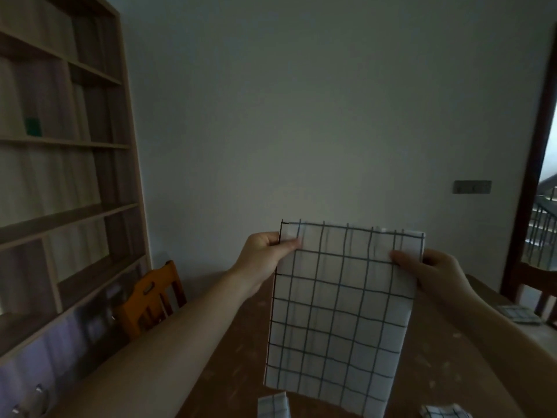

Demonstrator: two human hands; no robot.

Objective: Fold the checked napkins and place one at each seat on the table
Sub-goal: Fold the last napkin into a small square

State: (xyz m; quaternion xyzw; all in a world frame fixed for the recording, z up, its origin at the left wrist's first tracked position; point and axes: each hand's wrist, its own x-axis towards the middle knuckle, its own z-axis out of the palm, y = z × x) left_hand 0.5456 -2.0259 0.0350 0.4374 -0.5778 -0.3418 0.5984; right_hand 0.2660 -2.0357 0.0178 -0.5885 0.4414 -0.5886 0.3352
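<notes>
A white napkin with dark checks (340, 315) hangs upright in the air above the brown wooden table (238, 357), folded along its top edge. My left hand (266, 253) pinches its top left corner. My right hand (428, 271) pinches its top right corner. The cloth's lower edge hangs close to the table top. A folded checked napkin (519, 314) lies at the table's right side, near a chair. Two more checked cloths peek in at the bottom edge: one below the held napkin (273, 406) and one toward the lower right (446, 412).
An orange wooden chair (150, 297) stands at the table's left side. A dark wooden chair (539, 282) stands at the right, by a doorway with a stair railing behind. A tall wooden bookshelf (60, 146) fills the left wall. A plain wall lies ahead.
</notes>
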